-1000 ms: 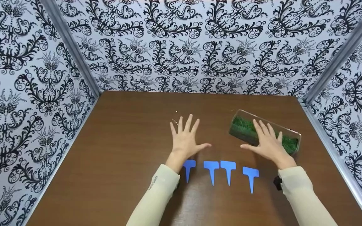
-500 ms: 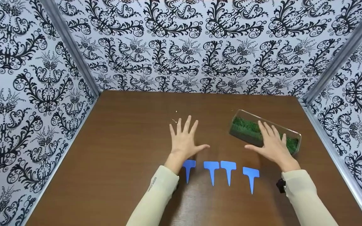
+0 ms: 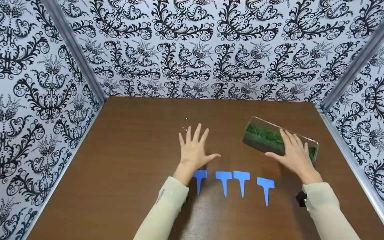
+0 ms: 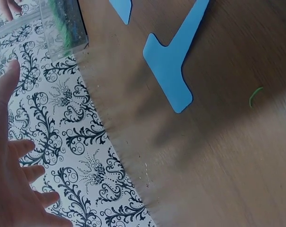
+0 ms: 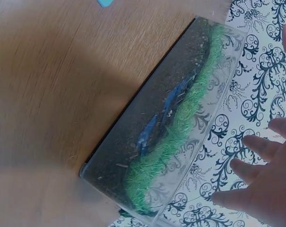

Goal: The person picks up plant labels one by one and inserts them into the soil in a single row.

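My left hand (image 3: pixel 193 152) hovers palm down over the table with its fingers spread, holding nothing. Below its wrist lies a blue T-shaped plant label (image 3: pixel 199 176), partly covered by the forearm. Further right on the table are three more labels, among them a middle label (image 3: pixel 224 176) and the rightmost label (image 3: pixel 266 183). My right hand (image 3: pixel 295 156), also spread and holding nothing, is over the near right part of a clear rectangular container (image 3: pixel 255 141). Green grass-like strands (image 5: pixel 181 123) top dark soil inside it, and blue pieces show through its wall in the right wrist view.
The brown table (image 3: pixel 118 173) is bounded by patterned walls (image 3: pixel 185 50) at the back and sides. A thin green strand (image 4: pixel 254 96) lies on the wood. Small bright specks (image 3: pixel 184 128) show beyond the left fingertips.
My right hand has drifted right and slightly nearer over the container. The left hand has shifted a little toward me. The labels and container have stayed put.
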Motion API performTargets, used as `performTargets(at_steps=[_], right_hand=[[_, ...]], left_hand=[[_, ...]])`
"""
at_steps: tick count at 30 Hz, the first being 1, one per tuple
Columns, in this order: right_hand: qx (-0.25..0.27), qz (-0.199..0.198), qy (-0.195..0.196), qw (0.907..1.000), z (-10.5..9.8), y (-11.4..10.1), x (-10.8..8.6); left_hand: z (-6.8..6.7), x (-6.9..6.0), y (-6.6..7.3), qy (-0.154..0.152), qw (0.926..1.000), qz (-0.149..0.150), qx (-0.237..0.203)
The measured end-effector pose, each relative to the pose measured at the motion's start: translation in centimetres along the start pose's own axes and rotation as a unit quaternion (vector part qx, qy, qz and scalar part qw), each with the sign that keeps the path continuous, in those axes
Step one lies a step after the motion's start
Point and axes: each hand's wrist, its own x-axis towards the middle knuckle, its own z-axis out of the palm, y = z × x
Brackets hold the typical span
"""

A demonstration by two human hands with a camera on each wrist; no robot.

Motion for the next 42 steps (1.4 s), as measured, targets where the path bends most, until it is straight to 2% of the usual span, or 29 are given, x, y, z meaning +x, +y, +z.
performTargets(at_steps=[8,14,20,26,37,42], right_hand=[[0.012,0.029,0.05,0.9983,-0.3,0.9,-0.3],[0.027,0.063,0.072,0.995,-0.7,2.1,-0.8],[0.055,0.092,0.078,0.9912,-0.8,3.1,-1.2],[0.089,0.12,0.063,0.9868,-0.7,4.0,-1.5],[0.177,0.182,0.056,0.9655,-0.2,5.5,-1.7],[0.229,0.22,0.054,0.9468,-0.1,6.0,-1.7]], left_hand=[[0.1,-0.1,-0.3,0.014,0.9993,-0.001,-0.034],[0.1,-0.1,-0.6,0.026,0.9984,0.001,-0.05],[0.0,-0.2,-0.8,0.035,0.997,0.005,-0.07],[0.1,-0.2,-0.9,0.034,0.9963,0.005,-0.079],[0.2,-0.2,-0.9,0.037,0.9954,0.003,-0.089],[0.4,-0.2,-1.1,0.038,0.9871,-0.014,-0.155]])
